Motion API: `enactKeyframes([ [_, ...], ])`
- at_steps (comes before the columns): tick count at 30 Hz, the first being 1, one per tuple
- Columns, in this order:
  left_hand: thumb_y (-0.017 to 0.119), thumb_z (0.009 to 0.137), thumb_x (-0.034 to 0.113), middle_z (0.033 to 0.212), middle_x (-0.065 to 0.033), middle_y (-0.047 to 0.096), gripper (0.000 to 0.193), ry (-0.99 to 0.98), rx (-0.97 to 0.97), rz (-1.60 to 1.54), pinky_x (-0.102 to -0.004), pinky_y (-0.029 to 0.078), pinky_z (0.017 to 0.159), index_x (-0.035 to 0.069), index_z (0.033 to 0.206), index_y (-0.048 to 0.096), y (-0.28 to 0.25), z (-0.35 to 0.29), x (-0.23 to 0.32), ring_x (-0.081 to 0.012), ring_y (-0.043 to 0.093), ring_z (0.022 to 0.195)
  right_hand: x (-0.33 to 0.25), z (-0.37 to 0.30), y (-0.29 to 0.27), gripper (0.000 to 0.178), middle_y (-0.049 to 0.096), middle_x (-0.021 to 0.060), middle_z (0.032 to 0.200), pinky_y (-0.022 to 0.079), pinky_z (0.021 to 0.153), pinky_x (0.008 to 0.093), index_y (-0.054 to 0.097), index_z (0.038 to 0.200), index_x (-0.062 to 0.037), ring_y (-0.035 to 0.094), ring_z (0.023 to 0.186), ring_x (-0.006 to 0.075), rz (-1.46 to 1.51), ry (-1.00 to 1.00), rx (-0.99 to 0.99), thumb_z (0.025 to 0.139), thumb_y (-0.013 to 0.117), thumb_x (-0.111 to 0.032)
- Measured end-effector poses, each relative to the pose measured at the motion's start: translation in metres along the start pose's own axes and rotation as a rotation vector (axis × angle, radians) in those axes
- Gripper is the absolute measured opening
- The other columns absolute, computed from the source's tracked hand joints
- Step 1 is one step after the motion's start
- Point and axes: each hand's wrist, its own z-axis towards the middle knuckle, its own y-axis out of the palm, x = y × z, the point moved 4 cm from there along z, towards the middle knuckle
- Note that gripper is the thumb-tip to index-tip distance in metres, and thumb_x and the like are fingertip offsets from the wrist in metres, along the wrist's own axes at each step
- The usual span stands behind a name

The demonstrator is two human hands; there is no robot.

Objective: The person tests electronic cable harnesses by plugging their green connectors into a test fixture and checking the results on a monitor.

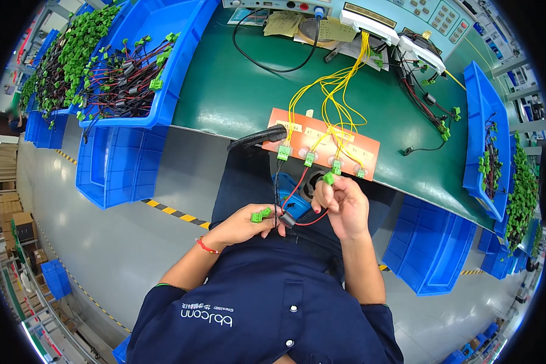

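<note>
Board (369, 150) on table (224, 91) edge, bins (183, 51) either side (cables (130, 85) inside)

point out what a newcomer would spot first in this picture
Probably the orange rectangular board at the green tabletop's near edge, with thin yellow wires running up to a pale blue instrument. Just below it, the right hand pinches a small green plastic plug, while the left hand holds a green plastic connector. At upper left, dark cables with green ends heap in a blue plastic bin.
</note>
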Motion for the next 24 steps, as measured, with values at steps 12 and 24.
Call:
enactKeyframes([
  [12,0.052,0.099,0.015,0.095,-0.0045,0.067,0.027,0.010,-0.094,0.005,-0.0217,0.044,0.066,0.000,0.119,0.062,0.003,-0.011,0.013,-0.0074,0.049,0.070,-0.005,-0.012,-0.010,0.034,0.059,0.0044,0.080,0.044,0.074,0.0246,0.065,0.101,0.0037,0.052,0.072,0.0098,-0.366,-0.091,-0.038,0.099,0.045,-0.023],
  [24,0.053,0.100,0.024,0.094,-0.0086,0.066,0.027,0.077,-0.160,0.383,-0.0309,0.050,0.074,0.003,0.110,0.067,0.018,0.008,0.007,-0.0179,0.060,0.079,-0.017,-0.051,-0.029,0.033,0.062,0.0093,0.078,0.050,0.069,0.0292,0.061,0.110,0.0093,0.056,0.059,0.0133,-0.151,-0.294,0.047,0.101,0.047,-0.019],
])
